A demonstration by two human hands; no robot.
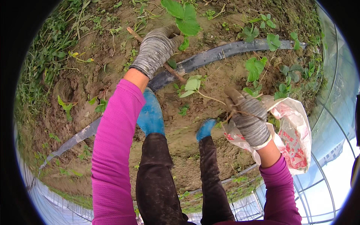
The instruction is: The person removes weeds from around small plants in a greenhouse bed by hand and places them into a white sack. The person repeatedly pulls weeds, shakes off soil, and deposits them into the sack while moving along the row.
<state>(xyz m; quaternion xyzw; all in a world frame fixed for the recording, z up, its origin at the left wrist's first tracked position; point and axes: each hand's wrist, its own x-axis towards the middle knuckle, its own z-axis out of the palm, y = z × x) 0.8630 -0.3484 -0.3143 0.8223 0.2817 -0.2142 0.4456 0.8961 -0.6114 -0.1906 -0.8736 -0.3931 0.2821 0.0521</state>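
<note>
My left hand (pixel 159 47), in a grey knitted glove, is closed around a thin wooden stick (pixel 175 72) that runs slantwise under the palm. Its fingertips are beside a large green leaf (pixel 187 21); whether they touch the plant I cannot tell. My right hand (pixel 247 112), gloved alike with soil on the fingers, grips a strawberry-like seedling (pixel 192 85) by its stem, leaves pointing left and brown roots at the fingers. Behind and beside this hand hangs a white plastic bag (pixel 294 135) with red printing; how it is carried is hidden.
A flat black irrigation hose (pixel 208 57) curves across the bare soil, passing by a blue boot (pixel 152 112). Small leafy plants (pixel 254 69) grow at the right. Dense weeds (pixel 42 64) cover the left side. Greenhouse film on metal hoops (pixel 334 118) rises at the right edge.
</note>
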